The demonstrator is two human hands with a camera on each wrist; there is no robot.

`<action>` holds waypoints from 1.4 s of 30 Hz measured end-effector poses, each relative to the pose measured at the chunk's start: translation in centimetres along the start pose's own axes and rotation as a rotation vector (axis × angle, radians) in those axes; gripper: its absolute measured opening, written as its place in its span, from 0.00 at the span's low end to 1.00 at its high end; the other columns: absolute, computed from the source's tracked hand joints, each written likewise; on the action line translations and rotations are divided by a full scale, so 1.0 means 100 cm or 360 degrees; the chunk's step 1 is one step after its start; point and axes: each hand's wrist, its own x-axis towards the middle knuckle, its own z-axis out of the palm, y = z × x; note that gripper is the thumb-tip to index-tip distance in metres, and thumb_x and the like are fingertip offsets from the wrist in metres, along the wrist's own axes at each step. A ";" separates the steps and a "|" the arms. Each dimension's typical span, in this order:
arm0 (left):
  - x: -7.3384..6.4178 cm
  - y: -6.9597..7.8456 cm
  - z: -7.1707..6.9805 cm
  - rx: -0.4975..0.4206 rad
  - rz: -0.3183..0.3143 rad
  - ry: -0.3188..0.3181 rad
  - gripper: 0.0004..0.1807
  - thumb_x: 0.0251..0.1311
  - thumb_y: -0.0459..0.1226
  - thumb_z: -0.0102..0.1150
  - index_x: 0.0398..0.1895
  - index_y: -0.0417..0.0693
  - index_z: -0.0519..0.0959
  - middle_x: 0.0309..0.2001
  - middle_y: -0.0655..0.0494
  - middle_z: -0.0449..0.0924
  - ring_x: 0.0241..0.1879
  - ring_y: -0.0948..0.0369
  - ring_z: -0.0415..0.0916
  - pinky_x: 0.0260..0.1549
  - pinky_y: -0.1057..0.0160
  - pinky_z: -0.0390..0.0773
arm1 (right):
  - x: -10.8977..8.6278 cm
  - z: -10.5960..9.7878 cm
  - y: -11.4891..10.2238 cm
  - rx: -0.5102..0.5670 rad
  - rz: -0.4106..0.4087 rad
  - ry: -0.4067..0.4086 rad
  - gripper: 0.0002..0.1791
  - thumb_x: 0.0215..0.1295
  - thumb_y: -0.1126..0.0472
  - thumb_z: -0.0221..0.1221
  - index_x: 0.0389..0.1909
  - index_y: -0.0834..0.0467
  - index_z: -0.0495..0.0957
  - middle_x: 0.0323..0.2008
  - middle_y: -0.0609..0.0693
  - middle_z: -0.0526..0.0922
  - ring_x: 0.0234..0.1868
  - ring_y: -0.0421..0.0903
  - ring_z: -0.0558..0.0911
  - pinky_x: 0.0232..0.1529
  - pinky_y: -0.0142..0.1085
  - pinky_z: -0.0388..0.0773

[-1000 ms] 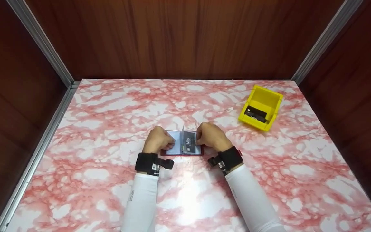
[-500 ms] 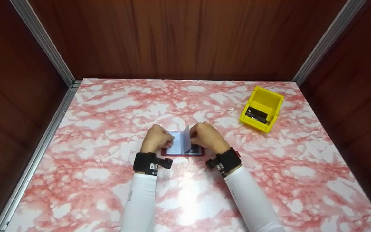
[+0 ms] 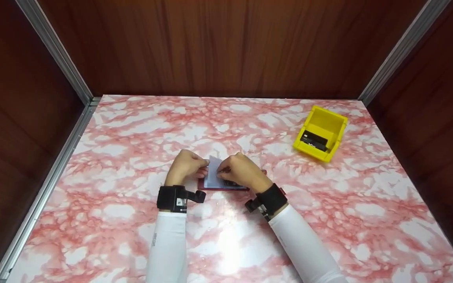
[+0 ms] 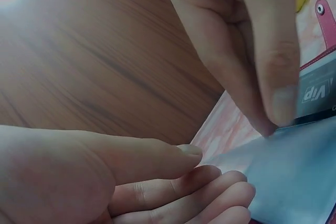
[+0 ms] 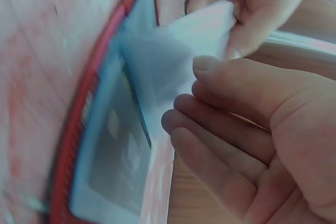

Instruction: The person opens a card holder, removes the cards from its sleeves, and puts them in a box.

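Observation:
A red card holder (image 3: 201, 184) lies open on the table, with clear plastic sleeves and dark cards inside. One raised plastic sleeve (image 3: 212, 173) leans toward the left side. At this sleeve's edge, my right hand (image 3: 246, 171) pinches with thumb and index finger. My left hand (image 3: 185, 165) has its thumb and fingertips at the sleeve's left corner and appears to pinch it; its contact is partly hidden. In the left wrist view, a dark card (image 4: 316, 90) marked "Vip" shows beyond the right thumb. A strap with a metal snap (image 4: 321, 9) extends from the holder.
At the right rear stands a yellow bin (image 3: 330, 120) holding black cards (image 3: 313, 140). The table (image 3: 132, 220) has a red and white marbled top. Brown wood-look panels (image 3: 210, 47) with metal corner strips enclose it.
My right hand has moved left, turning a plastic sleeve across the card holder. My left hand has shifted slightly left to the sleeve's edge. The "Vip" card is now mostly covered in the head view.

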 end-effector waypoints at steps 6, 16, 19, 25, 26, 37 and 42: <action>-0.002 -0.003 -0.005 -0.0019 -0.0035 0.0024 0.15 0.72 0.33 0.66 0.50 0.25 0.86 0.25 0.54 0.88 0.24 0.66 0.85 0.30 0.70 0.90 | 0.001 0.008 -0.004 -0.0078 -0.0023 -0.0062 0.06 0.67 0.62 0.75 0.42 0.58 0.95 0.41 0.51 0.96 0.44 0.48 0.94 0.49 0.44 0.93; 0.000 -0.003 -0.006 -0.0024 -0.0045 0.0044 0.15 0.71 0.32 0.66 0.52 0.25 0.86 0.25 0.54 0.87 0.24 0.66 0.85 0.30 0.70 0.90 | 0.001 0.011 -0.005 -0.0141 -0.0044 -0.0087 0.06 0.67 0.64 0.74 0.43 0.56 0.94 0.43 0.51 0.96 0.49 0.51 0.94 0.53 0.46 0.92; 0.000 -0.003 -0.005 -0.0026 -0.0058 0.0059 0.15 0.71 0.32 0.66 0.52 0.26 0.86 0.25 0.54 0.87 0.24 0.66 0.84 0.29 0.71 0.89 | 0.001 0.011 -0.005 -0.0147 -0.0048 -0.0088 0.06 0.67 0.64 0.74 0.43 0.56 0.94 0.43 0.51 0.96 0.49 0.51 0.94 0.53 0.46 0.92; 0.000 -0.001 -0.003 -0.0006 -0.0050 0.0081 0.14 0.71 0.33 0.67 0.51 0.27 0.87 0.26 0.54 0.87 0.24 0.66 0.85 0.29 0.71 0.89 | 0.001 0.011 -0.004 -0.0131 -0.0072 -0.0114 0.07 0.68 0.63 0.73 0.45 0.57 0.94 0.44 0.51 0.96 0.50 0.51 0.94 0.53 0.46 0.92; 0.000 -0.001 -0.003 0.0001 -0.0040 0.0085 0.14 0.71 0.33 0.67 0.51 0.27 0.87 0.26 0.54 0.87 0.24 0.66 0.85 0.29 0.71 0.89 | 0.001 0.009 -0.003 -0.0123 -0.0079 -0.0131 0.07 0.69 0.63 0.72 0.45 0.57 0.94 0.45 0.51 0.96 0.50 0.51 0.93 0.54 0.46 0.92; -0.001 0.009 0.019 0.0092 0.0066 0.0103 0.10 0.70 0.31 0.68 0.45 0.28 0.88 0.29 0.49 0.89 0.26 0.63 0.87 0.32 0.66 0.93 | -0.013 -0.035 0.019 0.0015 0.0271 -0.0038 0.09 0.67 0.67 0.72 0.47 0.64 0.92 0.46 0.58 0.94 0.47 0.53 0.92 0.55 0.49 0.91; 0.001 0.009 0.033 0.0169 0.0082 0.0085 0.07 0.68 0.30 0.68 0.40 0.31 0.89 0.27 0.50 0.88 0.24 0.63 0.86 0.30 0.65 0.92 | -0.017 -0.040 0.028 0.0033 0.0483 -0.0082 0.06 0.61 0.68 0.74 0.39 0.62 0.92 0.39 0.56 0.94 0.39 0.49 0.87 0.47 0.44 0.88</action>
